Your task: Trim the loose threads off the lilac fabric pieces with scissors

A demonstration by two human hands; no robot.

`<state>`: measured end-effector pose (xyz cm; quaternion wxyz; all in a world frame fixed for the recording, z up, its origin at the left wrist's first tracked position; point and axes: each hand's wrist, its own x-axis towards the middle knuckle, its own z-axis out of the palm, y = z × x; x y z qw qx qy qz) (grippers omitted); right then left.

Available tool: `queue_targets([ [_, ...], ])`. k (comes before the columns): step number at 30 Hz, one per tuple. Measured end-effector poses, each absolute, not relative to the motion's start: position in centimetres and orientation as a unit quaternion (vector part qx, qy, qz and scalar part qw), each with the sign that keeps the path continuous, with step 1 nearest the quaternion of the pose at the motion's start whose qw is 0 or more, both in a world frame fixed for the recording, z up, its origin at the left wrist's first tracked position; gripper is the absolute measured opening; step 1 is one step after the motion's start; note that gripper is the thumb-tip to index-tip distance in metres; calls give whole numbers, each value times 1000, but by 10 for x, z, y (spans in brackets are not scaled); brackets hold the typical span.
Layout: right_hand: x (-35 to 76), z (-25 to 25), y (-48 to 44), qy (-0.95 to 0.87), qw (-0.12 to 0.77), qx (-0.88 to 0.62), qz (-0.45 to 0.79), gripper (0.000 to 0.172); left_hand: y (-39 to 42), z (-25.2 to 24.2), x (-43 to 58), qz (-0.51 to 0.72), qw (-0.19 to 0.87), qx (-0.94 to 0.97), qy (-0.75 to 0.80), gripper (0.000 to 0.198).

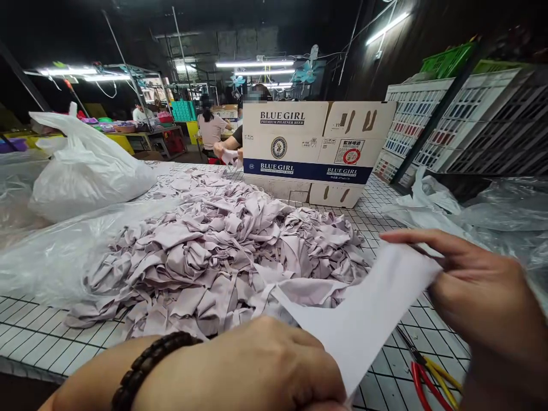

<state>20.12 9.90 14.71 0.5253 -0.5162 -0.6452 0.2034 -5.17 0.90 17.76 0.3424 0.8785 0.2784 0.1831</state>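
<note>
Two grips, left hand (252, 368) and right hand (479, 297), hold opposite ends of a pale lilac cloth (363, 319) over the black-gridded white counter (47, 331); a white-and-navy cardboard box (308, 148) reads "BLUE GIRL PREMIUM PILSENER BEER".

the left hand (265, 365) hides its own fingertips and the near end of the pale cloth (363, 314), and the bottom edge crops its underside. below and left of the right hand (479, 285), that edge also cuts a red-and-yellow-handled tool (418, 379), its slim tips blurred. well beyond both hands, a carton (299, 145) hides most of a co-worker (234, 140), its smallest print unreadable.
</note>
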Motion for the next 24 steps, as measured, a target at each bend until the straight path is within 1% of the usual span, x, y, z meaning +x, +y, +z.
queue_targets([
  [2,163,147,114,-695,527,-435,224,31,9,166,-50,237,455,821,250,40],
  [3,143,142,122,-737,495,-391,242,29,11,157,-49,269,506,776,265,41],
  [4,126,134,130,-767,450,-370,269,30,13,144,-48,302,553,719,294,42],
  [5,111,123,137,-789,412,-350,292,35,15,130,-46,334,594,655,328,43],
  [6,100,111,142,-808,371,-332,315,44,17,115,-45,364,628,589,355,45],
  [8,91,87,144,-821,324,-321,343,57,20,85,-44,416,671,483,380,47],
  [9,92,77,141,-822,311,-322,352,60,22,72,-45,435,681,445,385,48],
  [12,111,59,115,-801,294,-334,401,50,24,49,-47,460,704,374,390,50],
  [14,123,54,93,-776,279,-342,451,45,25,46,-47,457,727,347,378,49],
  [15,126,51,83,-762,273,-349,473,45,26,47,-47,453,738,338,370,47],
  [17,125,46,67,-730,279,-374,500,49,27,51,-46,449,748,332,358,42],
  [20,115,37,59,-677,351,-407,503,42,30,57,-45,468,737,333,356,40],
  [22,110,33,61,-673,401,-387,487,35,30,59,-45,473,742,322,350,38],
  [24,110,32,63,-684,422,-346,484,38,29,57,-47,471,751,312,343,36],
])
